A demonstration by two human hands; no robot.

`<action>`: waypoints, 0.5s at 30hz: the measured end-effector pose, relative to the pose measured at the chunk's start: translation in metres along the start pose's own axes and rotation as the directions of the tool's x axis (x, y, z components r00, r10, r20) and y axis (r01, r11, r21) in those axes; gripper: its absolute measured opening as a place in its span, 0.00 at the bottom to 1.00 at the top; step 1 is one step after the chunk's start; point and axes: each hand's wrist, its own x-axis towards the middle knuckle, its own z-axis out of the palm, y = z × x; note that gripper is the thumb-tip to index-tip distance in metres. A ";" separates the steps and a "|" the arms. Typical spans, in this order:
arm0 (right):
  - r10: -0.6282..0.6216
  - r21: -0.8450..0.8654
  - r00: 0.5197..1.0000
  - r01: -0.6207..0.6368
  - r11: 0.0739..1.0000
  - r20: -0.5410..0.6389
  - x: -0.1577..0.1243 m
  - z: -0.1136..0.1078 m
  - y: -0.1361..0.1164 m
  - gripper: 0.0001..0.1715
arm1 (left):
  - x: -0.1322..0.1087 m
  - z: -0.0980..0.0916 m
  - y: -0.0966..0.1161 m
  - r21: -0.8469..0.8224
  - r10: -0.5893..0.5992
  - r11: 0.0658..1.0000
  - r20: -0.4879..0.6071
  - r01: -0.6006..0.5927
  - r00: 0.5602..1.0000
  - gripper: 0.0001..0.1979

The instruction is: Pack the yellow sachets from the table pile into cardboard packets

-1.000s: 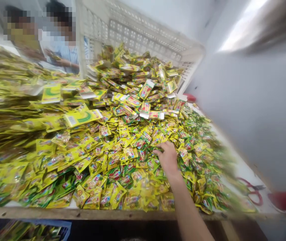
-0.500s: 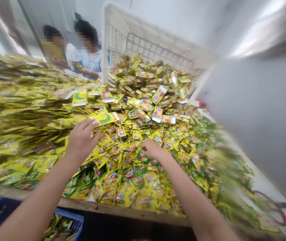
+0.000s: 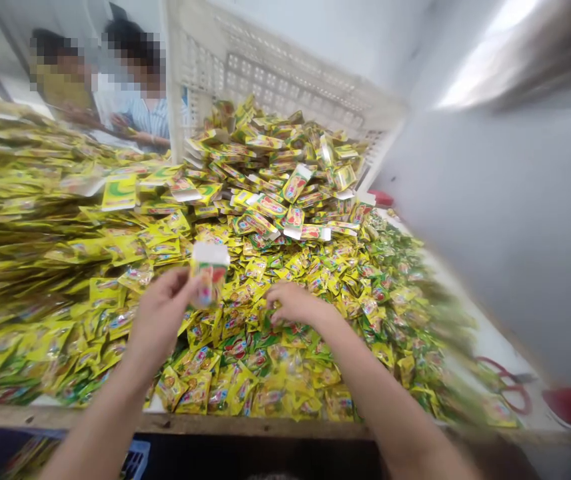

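My left hand (image 3: 163, 310) is closed on a small yellow carton (image 3: 209, 277), pinched between thumb and fingers. The carton stands roughly upright, its white flap up and a red and green print facing me; motion blurs it. To the right, my right hand (image 3: 295, 305) is low over the heap of small yellow and green packets (image 3: 245, 390). Its fingers are curled down among them, and whatever they grip is hidden.
A white perforated crate (image 3: 380, 127) lies tipped at the back, small cartons (image 3: 270, 207) spilling from it. More yellow packets pile up at left. Red-handled scissors (image 3: 508, 387) lie at right. A blue basket (image 3: 138, 457) sits below the table edge. Two people (image 3: 145, 113) work behind.
My left hand has turned the carton from lying flat to upright, flap up, and drawn it slightly nearer. My right hand stays over the packets. The view has shifted to the right.
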 end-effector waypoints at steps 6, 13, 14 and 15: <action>0.017 0.071 0.998 -0.012 0.997 -0.068 0.011 0.016 -0.002 0.12 | -0.114 0.028 -0.045 -0.312 -0.476 0.799 0.195 0.515 0.857 0.21; 0.311 0.675 0.853 0.064 0.735 -0.419 -0.042 0.021 -0.012 0.19 | -0.141 0.073 -0.053 -0.348 -0.364 0.808 0.340 0.476 0.867 0.17; 0.331 0.693 0.837 0.077 0.717 -0.435 -0.049 0.030 -0.017 0.20 | -0.141 0.080 -0.053 -0.346 -0.351 0.814 0.348 0.467 0.869 0.16; 0.342 0.683 0.822 0.077 0.727 -0.456 -0.055 0.041 -0.022 0.22 | -0.142 0.085 -0.053 -0.336 -0.342 0.822 0.355 0.460 0.870 0.15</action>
